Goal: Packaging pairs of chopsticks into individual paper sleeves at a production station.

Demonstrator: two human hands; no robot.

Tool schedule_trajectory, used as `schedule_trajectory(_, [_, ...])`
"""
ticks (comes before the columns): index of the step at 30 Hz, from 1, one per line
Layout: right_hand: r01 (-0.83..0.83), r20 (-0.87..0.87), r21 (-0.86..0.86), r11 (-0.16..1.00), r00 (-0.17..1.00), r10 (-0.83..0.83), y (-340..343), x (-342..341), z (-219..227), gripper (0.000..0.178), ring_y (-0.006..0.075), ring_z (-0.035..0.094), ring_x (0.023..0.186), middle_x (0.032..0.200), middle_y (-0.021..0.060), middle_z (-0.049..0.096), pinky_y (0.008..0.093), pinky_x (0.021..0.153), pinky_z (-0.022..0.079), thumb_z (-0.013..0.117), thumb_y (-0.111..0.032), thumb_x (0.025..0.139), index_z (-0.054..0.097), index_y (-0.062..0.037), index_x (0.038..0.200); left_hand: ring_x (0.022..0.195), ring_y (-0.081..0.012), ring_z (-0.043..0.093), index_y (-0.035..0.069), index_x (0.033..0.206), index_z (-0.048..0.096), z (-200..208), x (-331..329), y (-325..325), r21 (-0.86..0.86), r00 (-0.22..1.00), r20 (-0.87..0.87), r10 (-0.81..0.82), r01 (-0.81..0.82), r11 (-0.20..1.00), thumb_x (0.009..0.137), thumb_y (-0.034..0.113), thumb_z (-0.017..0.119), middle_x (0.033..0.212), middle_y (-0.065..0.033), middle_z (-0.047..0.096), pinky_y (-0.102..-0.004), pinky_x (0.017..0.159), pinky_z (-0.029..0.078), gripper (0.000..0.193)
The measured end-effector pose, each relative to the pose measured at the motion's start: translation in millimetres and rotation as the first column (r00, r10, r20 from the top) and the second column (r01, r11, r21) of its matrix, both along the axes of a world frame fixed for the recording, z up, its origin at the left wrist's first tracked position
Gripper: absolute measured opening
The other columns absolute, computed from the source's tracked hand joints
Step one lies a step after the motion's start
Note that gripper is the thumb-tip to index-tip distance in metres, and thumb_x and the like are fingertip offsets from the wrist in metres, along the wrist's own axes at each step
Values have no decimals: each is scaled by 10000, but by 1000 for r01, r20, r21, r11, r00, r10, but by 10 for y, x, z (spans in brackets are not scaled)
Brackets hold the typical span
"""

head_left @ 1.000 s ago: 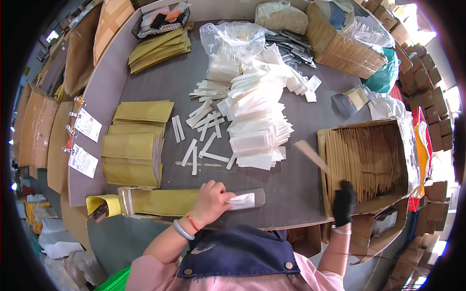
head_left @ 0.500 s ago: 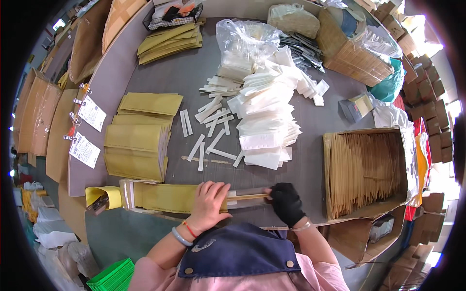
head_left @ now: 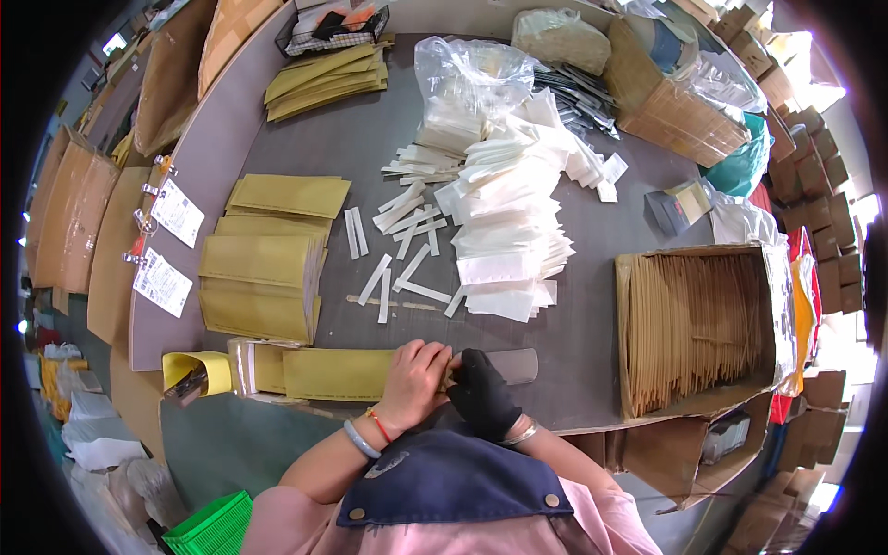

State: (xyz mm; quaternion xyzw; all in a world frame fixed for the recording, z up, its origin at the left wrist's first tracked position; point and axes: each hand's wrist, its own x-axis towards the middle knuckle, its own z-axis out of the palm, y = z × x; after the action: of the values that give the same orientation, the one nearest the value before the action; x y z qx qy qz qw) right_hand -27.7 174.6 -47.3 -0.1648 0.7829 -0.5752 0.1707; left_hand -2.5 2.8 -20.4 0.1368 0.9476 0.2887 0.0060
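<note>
On the bench (head_left: 573,370), a heap of slips (head_left: 509,227) lies mid-surface, stacked envelopes (head_left: 254,261) to its left, a carton (head_left: 623,342) to its right, a bag (head_left: 472,67) behind. Along the front edge, one envelope (head_left: 338,375) extends leftward from the left hand (head_left: 416,381), the right hand (head_left: 481,393) just beside.

A green crate (head_left: 211,524) is seen at near left; printed sheets (head_left: 163,284) are clipped to the left panel (head_left: 211,153); a teal bag (head_left: 743,165) is set far right.

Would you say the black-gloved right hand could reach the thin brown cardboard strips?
Probably yes: the strips stand in an open brown cardboard box, with nothing tall between it and the right hand.
</note>
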Motion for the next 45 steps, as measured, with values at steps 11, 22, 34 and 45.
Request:
schedule_trajectory(11, [-52,-456,526,849,826,333,569,-294,573,627,292,590,1008,1066,91,617,443,862,422,843,-405,629,596,-112,1125,905,-298,544,126,812,670,849,-432,-489,-174,942,-7,-336,330,928,648,106,690,948,-98,555,-429,795,470,167])
schedule_trajectory(22, [115,-458,629,769,854,247,709,-254,714,628,302,585,967,1016,83,622,426,872,406,861,-349,592,599,-113,1111,1370,-474,303,30,1395,471,-197,283,-424,-100,866,13,499,-496,863,598,448,901,1460,-214,385,-605,1135,210,997])
schedule_trajectory(34, [-172,-410,519,837,809,420,32,-204,273,613,302,546,1050,1081,106,577,482,929,367,804,-389,666,589,-101,1162,1389,-437,316,9,1377,484,-162,266,-464,31,870,111,481,-487,873,620,361,909,1472,-227,397,-562,1147,215,937])
schedule_trajectory(45, [566,-679,340,751,700,-221,1520,-546,375,430,313,597,1065,1132,133,624,393,951,470,776,-36,750,617,-33,1150,942,-299,545,92,864,726,-306,-932,-612,-57,940,-155,305,-316,947,722,103,792,945,-73,597,-435,824,436,157])
